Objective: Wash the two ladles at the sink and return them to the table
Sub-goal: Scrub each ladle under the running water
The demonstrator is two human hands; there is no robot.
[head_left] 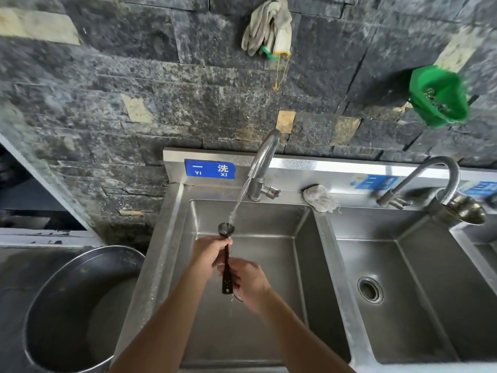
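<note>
A small dark ladle with a black handle is held over the left sink basin. Its bowl points away from me, under the stream of water from the left faucet. My left hand grips the upper handle just below the bowl. My right hand holds the lower handle near its end. A second ladle cannot be made out clearly; a bit of metal shows under my right hand.
A second basin with a drain lies to the right, with its own faucet. A rag sits on the divider. A large steel pot stands left of the sink. Gloves and a green strainer hang on the stone wall.
</note>
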